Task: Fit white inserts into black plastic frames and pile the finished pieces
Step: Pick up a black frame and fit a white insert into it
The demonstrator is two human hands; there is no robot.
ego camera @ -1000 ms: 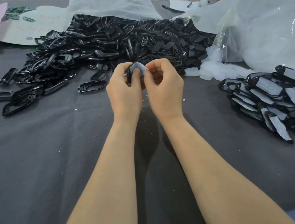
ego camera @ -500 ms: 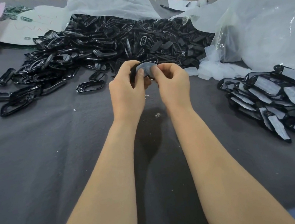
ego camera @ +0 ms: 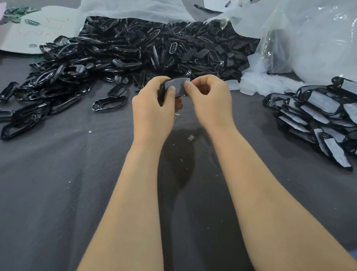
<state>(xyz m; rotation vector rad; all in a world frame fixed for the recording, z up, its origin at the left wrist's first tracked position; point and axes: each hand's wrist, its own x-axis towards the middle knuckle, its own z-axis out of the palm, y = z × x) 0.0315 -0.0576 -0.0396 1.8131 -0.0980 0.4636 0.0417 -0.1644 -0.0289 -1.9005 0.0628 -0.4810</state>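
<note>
Black frame (ego camera: 162,92) with its pale insert (ego camera: 178,85) is up off the grey cloth (ego camera: 65,201), between both hands: left hand (ego camera: 153,113) curled round its left end, right hand (ego camera: 213,100) pinching the right edge. Finished pile (ego camera: 340,117) well right, loose frames (ego camera: 134,48) beyond.

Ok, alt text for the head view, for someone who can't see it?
The left hand and right hand grip one black frame with a white insert above a dark cloth. A heap of empty frames lies beyond; finished pieces are piled at the right by a clear plastic bag.
</note>
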